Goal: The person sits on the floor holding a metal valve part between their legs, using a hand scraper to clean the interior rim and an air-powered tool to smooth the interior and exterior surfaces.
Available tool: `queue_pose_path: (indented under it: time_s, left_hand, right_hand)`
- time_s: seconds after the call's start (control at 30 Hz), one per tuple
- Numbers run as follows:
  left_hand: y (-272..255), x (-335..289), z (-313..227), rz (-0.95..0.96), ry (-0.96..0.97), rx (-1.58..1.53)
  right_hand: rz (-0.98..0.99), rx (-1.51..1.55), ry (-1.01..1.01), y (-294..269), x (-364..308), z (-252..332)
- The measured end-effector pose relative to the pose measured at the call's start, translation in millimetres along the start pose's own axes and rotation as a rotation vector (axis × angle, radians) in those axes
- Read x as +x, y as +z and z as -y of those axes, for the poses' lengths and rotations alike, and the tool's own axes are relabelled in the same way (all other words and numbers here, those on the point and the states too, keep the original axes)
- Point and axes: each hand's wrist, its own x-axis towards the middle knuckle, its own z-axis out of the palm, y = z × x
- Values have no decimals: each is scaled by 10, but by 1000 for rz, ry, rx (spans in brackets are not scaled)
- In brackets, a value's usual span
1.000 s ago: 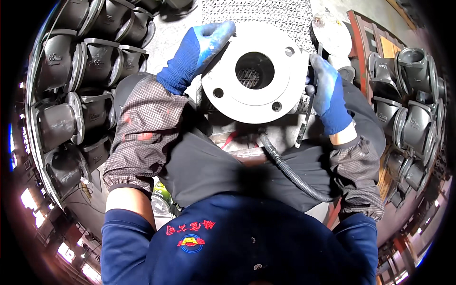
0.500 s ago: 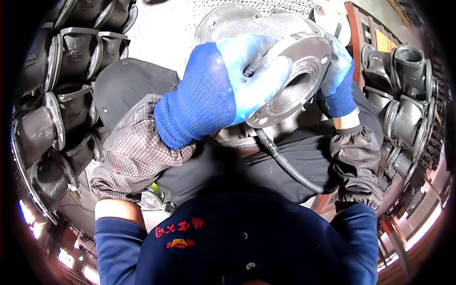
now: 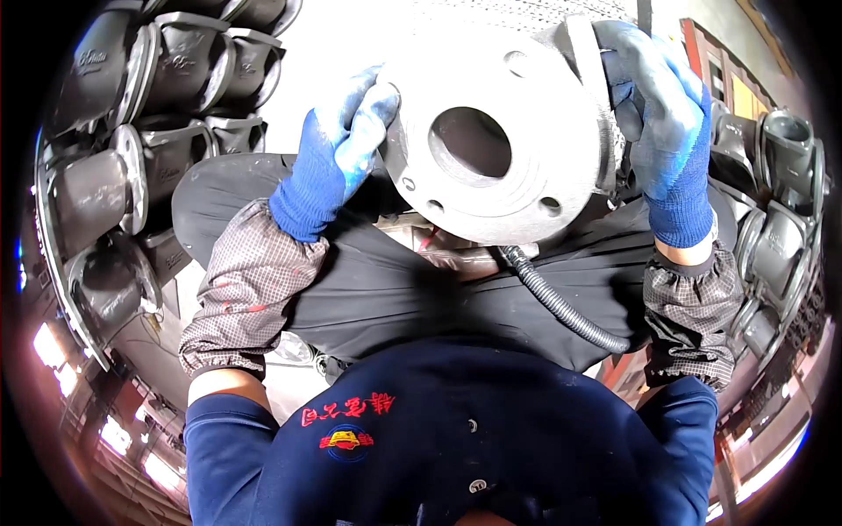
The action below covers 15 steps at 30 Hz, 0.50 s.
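Note:
A grey cast-metal flanged valve body (image 3: 544, 188) is held between my two gloved hands, above my lap. Its round flange faces up at me, with a large bore in the middle and bolt holes around it. My left hand (image 3: 346, 140), in a blue glove, grips the left rim of this flange, fingers closed at its edge. On the far right side my right hand (image 3: 658, 123) grips a second flange standing on edge, its fingers curled over it. Bright glare washes out the far part of the casting.
Similar grey castings (image 3: 88, 202) are stacked at the left, and more castings (image 3: 781, 245) stand at the right. A ribbed flexible hose (image 3: 570, 311) runs from beneath the valve body across my leg. Beyond the right hand is a reddish frame (image 3: 702, 61).
The valve body has turned, so its flange now faces up instead of tilting to the lower right. My left hand has shifted left to the rim; my right hand has moved slightly right.

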Motion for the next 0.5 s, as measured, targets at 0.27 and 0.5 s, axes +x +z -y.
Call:
queue_pose_path:
  time_s: [0.27, 0.5]
  left_hand:
    - [-126, 183, 479, -73, -129, -321]
    - [-188, 312, 725, -117, -173, -532]
  right_hand:
    - [21, 504, 150, 216, 271, 178]
    - [85, 725, 352, 263, 375, 331]
